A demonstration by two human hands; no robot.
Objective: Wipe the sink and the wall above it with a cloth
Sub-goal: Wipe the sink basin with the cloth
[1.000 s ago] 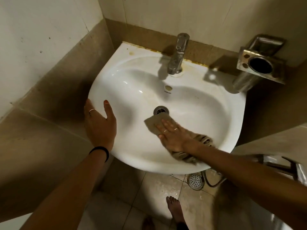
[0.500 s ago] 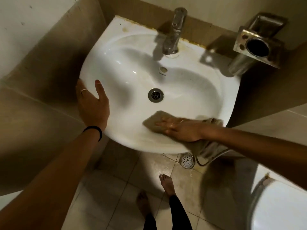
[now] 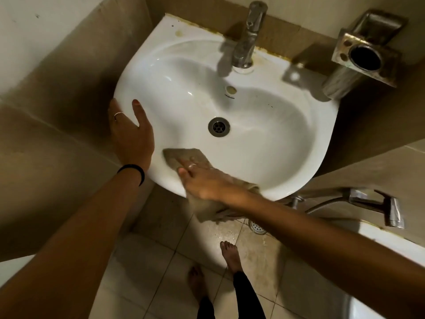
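Observation:
A white wall-hung sink (image 3: 317,143) fills the middle of the view, with a round metal drain (image 3: 219,126) and a chrome tap (image 3: 249,35) at its back. My right hand (image 3: 207,180) lies flat on a beige cloth (image 3: 184,155), pressing it against the near left part of the basin; the cloth's rest hangs over the front rim. My left hand (image 3: 131,134) rests flat on the sink's left rim, fingers apart, holding nothing. The beige and white tiled wall (image 3: 305,10) rises behind the tap.
A metal holder with a round hole (image 3: 364,56) is fixed to the wall right of the tap. A chrome spray handle with hose (image 3: 372,201) sits below the sink at right. Under the sink are floor tiles, a floor drain (image 3: 257,226) and my bare feet.
My right hand has slid the cloth from beside the drain toward the near left of the basin. My left hand has stayed on the left rim. The camera has shifted slightly.

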